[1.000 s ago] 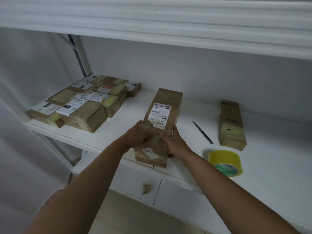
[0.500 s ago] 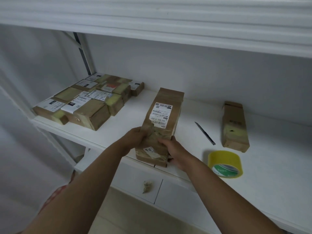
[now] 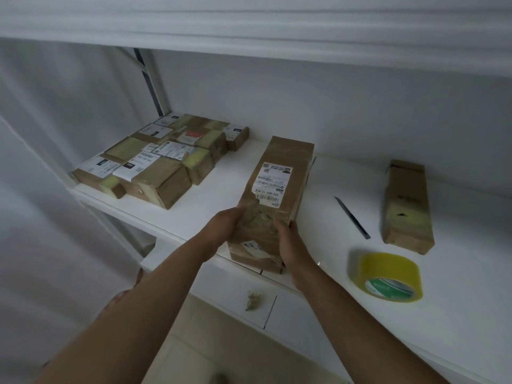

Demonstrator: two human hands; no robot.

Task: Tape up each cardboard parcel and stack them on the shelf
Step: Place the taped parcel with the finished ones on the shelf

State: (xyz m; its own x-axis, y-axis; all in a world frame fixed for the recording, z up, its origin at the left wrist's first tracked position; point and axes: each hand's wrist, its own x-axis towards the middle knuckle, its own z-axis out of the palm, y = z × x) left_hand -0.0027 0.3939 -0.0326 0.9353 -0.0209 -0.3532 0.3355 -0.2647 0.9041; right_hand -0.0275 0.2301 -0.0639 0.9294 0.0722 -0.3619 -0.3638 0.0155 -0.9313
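The near end of a long parcel is gripped from both sides by the left hand and right hand; it lies on the shelf. Tape, a blade and another parcel are seen to the right, stacked parcels to the left.

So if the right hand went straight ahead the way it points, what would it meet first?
Probably only the tall brown cardboard parcel that the right hand already holds; beyond that, likely the white back wall, though depth is unclear.
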